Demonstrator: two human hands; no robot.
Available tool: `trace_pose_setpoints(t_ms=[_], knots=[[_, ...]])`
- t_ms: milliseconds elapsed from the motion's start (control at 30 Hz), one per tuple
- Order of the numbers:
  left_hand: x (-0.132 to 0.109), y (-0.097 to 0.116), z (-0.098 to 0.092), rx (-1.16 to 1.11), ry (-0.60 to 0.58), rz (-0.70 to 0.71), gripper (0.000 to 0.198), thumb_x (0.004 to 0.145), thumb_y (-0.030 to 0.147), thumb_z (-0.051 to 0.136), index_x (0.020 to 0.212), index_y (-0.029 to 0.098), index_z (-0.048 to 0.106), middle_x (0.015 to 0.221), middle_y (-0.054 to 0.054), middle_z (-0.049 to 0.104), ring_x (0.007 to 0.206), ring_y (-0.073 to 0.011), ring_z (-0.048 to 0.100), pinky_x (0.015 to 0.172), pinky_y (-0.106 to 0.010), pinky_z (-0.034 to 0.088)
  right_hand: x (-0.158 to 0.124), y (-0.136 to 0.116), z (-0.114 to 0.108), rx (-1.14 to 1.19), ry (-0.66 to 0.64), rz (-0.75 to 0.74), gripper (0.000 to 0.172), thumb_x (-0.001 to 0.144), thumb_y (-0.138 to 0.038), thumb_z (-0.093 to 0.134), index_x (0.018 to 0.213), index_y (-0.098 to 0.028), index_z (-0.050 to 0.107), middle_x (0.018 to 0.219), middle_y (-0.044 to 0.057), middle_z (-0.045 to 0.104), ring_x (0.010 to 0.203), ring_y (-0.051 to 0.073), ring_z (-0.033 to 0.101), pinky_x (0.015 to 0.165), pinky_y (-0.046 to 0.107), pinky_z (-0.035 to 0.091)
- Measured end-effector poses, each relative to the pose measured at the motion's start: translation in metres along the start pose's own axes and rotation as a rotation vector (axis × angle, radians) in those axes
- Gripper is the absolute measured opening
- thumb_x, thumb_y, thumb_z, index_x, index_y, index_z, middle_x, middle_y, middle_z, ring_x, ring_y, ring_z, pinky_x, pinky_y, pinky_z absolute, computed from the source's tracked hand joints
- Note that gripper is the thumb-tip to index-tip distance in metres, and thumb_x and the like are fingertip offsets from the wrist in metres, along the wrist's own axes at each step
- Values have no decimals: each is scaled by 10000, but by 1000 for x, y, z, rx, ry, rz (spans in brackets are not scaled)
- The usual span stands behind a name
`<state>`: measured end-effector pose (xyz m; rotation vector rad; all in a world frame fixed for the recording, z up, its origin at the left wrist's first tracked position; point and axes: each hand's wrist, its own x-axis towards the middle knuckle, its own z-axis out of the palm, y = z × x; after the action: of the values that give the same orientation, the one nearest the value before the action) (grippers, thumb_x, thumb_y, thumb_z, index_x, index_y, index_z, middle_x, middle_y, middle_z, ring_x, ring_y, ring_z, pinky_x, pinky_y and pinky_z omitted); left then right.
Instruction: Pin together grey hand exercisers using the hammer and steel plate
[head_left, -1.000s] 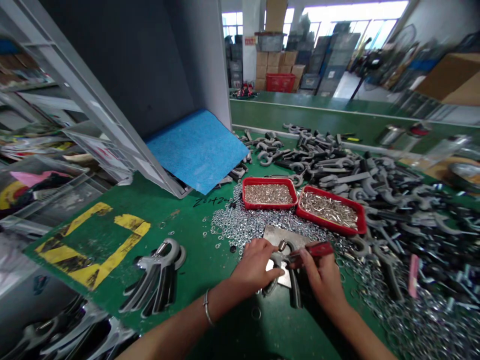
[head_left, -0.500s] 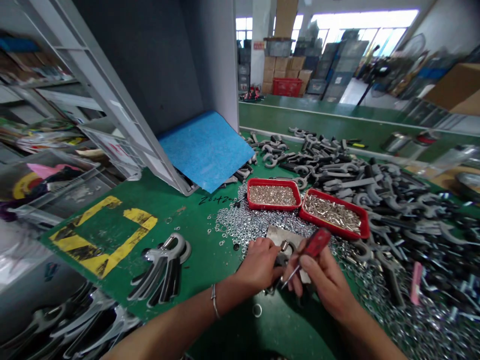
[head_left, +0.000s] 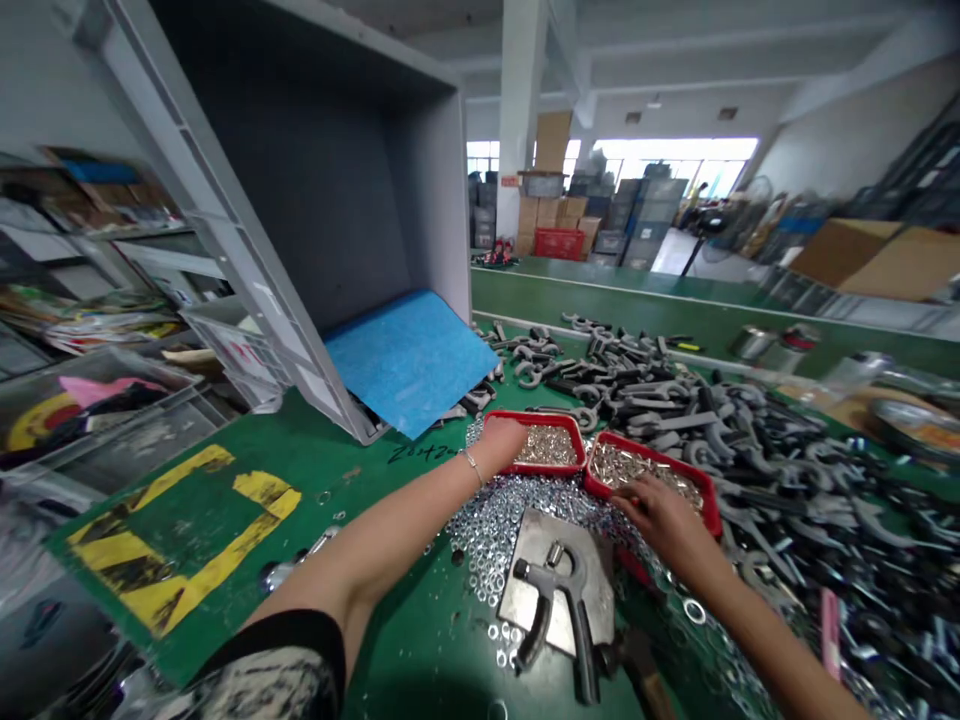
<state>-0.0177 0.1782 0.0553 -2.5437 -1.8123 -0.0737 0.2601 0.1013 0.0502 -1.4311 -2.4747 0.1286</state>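
Note:
My left hand (head_left: 504,440) reaches into the left red tray (head_left: 495,425) of small shiny metal parts, fingers down among them. My right hand (head_left: 660,512) rests at the near edge of the right red tray (head_left: 709,505), which holds small metal pins; whether it grips any I cannot tell. Near me, a grey and black hand-grip part (head_left: 559,590) lies untouched on a metal plate (head_left: 532,540). A red-handled tool (head_left: 634,655) lies beside it at the bottom edge.
Silver washers (head_left: 487,525) spread over the green bench around the plate. A large pile of grey and black handle parts (head_left: 750,420) fills the right side. A tilted grey crate (head_left: 315,200) with a blue sheet (head_left: 409,355) stands at back left. Yellow-black tape (head_left: 172,520) marks the left.
Both hands let go of the hand-grip part and the red-handled tool and moved forward to the two red trays. The camera tilted up and moved closer.

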Motion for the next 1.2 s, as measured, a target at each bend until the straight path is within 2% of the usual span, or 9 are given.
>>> trace_pose_setpoints(t_ms=[100,200,267,533,833,933,1067,1133,1200], knots=[[3,-6,15,82,-23,-13,188,941,280,615,1019,114,658,1000,-66,687,917,-192,667,852,-400,549,60,-23,16,-67,-18,-72,216,958,-244,515,894,-200,717,920,79,701,912,224,637,824,318,477],[-8,-7,25,118,9,9,155,949,147,548,1011,93,679,976,-119,701,961,-233,672,896,-416,513,106,-33,39,-116,-51,-98,164,927,-215,583,844,-163,715,907,94,703,982,240,613,923,359,442],[-12,-7,28,118,29,19,198,940,91,505,1006,81,691,968,-157,698,984,-254,667,898,-402,498,124,-34,51,-143,-89,-93,137,913,-247,630,851,-147,701,927,80,702,1009,237,614,949,399,443],[-4,-12,34,27,40,34,230,929,81,494,1004,72,711,1019,-182,671,1023,-256,645,923,-376,488,124,-29,62,-139,-102,44,216,956,-337,605,1077,-165,655,1147,68,667,1078,228,625,956,466,493],[-12,-12,29,-131,153,-19,238,900,40,500,993,74,716,984,-167,662,1024,-245,625,948,-377,477,132,-32,48,71,-31,192,235,953,-343,611,1084,-150,641,1083,57,674,956,203,659,858,421,541],[-29,-12,15,-216,228,-31,241,913,70,506,1032,100,713,1022,-136,650,1045,-221,603,958,-353,473,109,-41,33,182,6,167,156,973,-261,543,994,-134,630,1008,73,683,953,200,640,869,377,505],[-87,-11,1,-426,307,-23,246,931,113,502,1055,165,709,1054,-66,670,1016,-158,616,950,-287,473,25,-60,19,348,-43,97,222,1002,-302,433,887,-186,584,818,29,681,767,176,641,726,291,501],[-125,-6,4,-679,291,-66,198,898,137,551,976,190,725,994,-34,700,949,-152,640,904,-285,490,-21,-68,21,407,-97,88,273,1006,-327,418,815,-205,572,706,3,657,671,173,633,647,280,503],[-157,3,10,-980,184,-171,132,840,178,622,911,195,732,909,-20,723,862,-161,659,831,-292,510,-55,-74,29,435,-77,70,237,993,-327,453,841,-214,594,775,21,667,737,193,643,697,312,519]])
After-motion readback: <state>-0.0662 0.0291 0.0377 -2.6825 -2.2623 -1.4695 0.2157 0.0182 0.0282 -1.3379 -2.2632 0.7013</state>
